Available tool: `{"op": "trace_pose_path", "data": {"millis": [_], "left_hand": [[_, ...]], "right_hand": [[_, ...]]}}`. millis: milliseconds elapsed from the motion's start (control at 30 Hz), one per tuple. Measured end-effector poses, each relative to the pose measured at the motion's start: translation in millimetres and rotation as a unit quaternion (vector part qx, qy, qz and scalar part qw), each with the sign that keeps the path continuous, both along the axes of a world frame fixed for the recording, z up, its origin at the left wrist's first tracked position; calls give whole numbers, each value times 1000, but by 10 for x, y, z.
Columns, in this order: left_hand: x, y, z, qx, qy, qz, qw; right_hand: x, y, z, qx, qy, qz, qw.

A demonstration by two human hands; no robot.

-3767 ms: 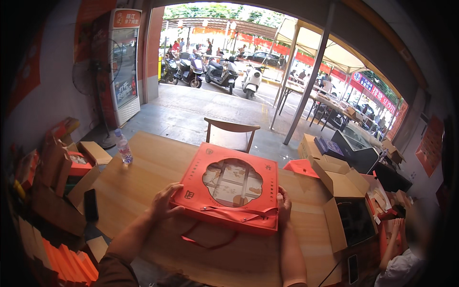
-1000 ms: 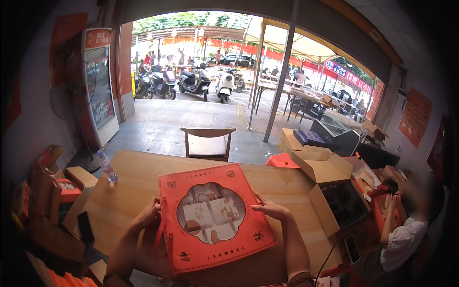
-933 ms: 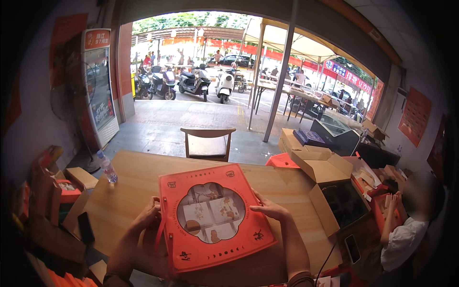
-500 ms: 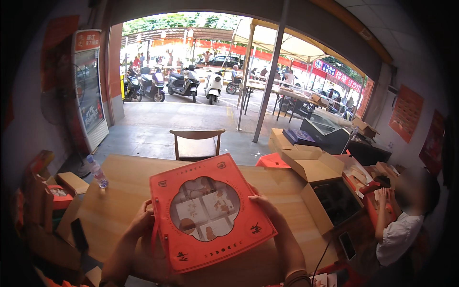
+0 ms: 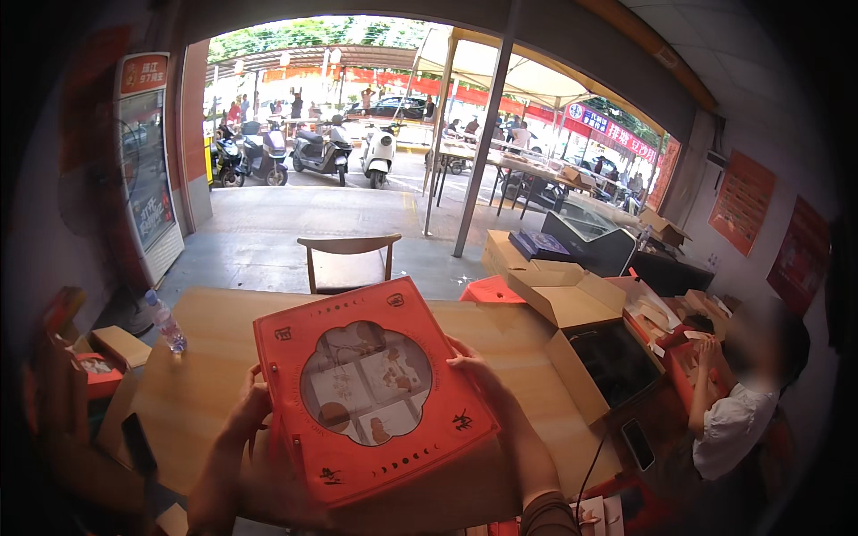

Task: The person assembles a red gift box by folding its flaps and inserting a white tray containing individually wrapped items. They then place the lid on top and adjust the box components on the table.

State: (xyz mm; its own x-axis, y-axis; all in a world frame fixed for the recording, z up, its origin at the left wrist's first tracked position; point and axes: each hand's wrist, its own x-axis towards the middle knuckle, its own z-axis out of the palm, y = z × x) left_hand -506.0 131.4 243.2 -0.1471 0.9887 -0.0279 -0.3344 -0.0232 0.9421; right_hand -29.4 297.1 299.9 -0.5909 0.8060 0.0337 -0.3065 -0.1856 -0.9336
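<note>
Red gift box [image 5: 377,391] held between two hands near the front of a wooden table [image 5: 214,339], its lid facing up and its outline turned askew to the table's far edge. Through the scalloped window [image 5: 365,382], pale packets [image 5: 393,372] are displayed. The left side is gripped by the left hand [image 5: 252,406], whose fingers are bent against the wall and partly hidden. The right side is clamped by the right hand [image 5: 474,364]: the thumb is laid over the rim, while the other fingers are concealed. Whether the underside is met by the table cannot be told.

Support is judged to be given chiefly at the two sides. Should either grip be loosened, the box could be tipped toward that side and the packets displaced. If the walls were squeezed too hard, the card could be buckled; if only the lid were caught, it could be parted from its base. By a wide swing rightward, a corner could be knocked against the opened carton [image 5: 575,375]; by a wide sweep leftward, the clear bottle [image 5: 166,323] could be toppled.
</note>
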Motion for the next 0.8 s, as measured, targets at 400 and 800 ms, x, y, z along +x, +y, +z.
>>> {"op": "trace_pose_path", "data": {"millis": [400,800], "left_hand": [[-33,166,-186,4,39,-62,997],[36,-25,67,-21,70,-21,997]], "right_hand": [[-60,-164,78,3,14,52,999],[-265,-207,-114,-98,-49,18,994]]}}
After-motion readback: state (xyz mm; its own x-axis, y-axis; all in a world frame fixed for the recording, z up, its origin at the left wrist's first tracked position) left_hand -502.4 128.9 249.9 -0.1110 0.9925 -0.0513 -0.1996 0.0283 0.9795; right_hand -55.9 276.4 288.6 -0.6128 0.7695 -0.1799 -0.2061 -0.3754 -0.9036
